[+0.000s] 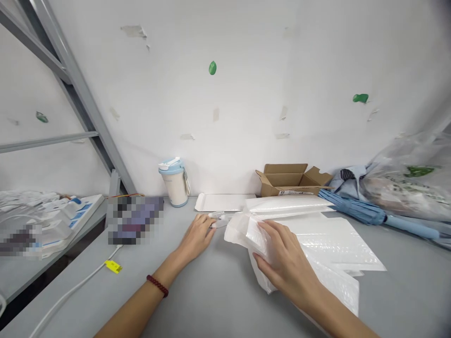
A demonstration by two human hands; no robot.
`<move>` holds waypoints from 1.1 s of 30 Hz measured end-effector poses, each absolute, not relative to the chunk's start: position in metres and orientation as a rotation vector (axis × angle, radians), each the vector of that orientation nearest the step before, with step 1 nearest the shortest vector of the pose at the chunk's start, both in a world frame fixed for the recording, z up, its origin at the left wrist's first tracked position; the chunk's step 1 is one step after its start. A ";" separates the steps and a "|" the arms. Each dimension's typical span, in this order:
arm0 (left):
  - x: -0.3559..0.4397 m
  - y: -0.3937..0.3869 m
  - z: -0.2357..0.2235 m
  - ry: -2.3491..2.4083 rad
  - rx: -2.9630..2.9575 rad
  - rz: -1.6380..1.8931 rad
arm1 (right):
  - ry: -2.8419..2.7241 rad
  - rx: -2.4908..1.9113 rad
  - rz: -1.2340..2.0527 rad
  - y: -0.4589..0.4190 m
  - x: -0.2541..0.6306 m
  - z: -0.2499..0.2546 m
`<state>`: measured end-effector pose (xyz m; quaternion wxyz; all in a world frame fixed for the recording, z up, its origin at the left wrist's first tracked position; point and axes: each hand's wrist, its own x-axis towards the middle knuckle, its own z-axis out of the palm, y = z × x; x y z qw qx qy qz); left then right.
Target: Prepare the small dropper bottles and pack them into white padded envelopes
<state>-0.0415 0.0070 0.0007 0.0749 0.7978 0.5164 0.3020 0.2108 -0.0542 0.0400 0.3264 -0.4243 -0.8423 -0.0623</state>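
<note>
My right hand (pixel 287 265) is closed on a white bubble mailer (pixel 252 234), its thumb and fingers pinching the raised, creased end. The mailer's mouth tilts to the left above the table. My left hand (pixel 197 237) rests on the grey table, its fingertips closed around the near end of a small clear-and-white plastic item (pixel 220 221). What this item is exactly I cannot make out, as the fingers and the mailer partly cover it. Several more flat white bubble mailers (pixel 338 241) lie overlapping beneath and beyond my right hand.
Against the wall stand a cream cup with a blue lid (pixel 175 183) and an open cardboard box (pixel 285 178). To the right lie a folded blue umbrella (pixel 366 209) and a plastic bag (pixel 412 183). A white cable (pixel 77 286) and a power strip (pixel 77 218) are on the left.
</note>
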 end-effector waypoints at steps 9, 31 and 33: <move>-0.055 -0.021 0.059 1.494 2.115 1.014 | -2.225 -1.189 -0.137 -0.056 0.210 0.042; -0.011 -0.043 0.049 1.073 1.771 1.336 | -2.335 -1.142 -0.087 -0.059 0.208 0.041; -0.017 -0.037 0.049 1.229 1.651 1.346 | -2.330 -1.142 -0.075 -0.059 0.209 0.043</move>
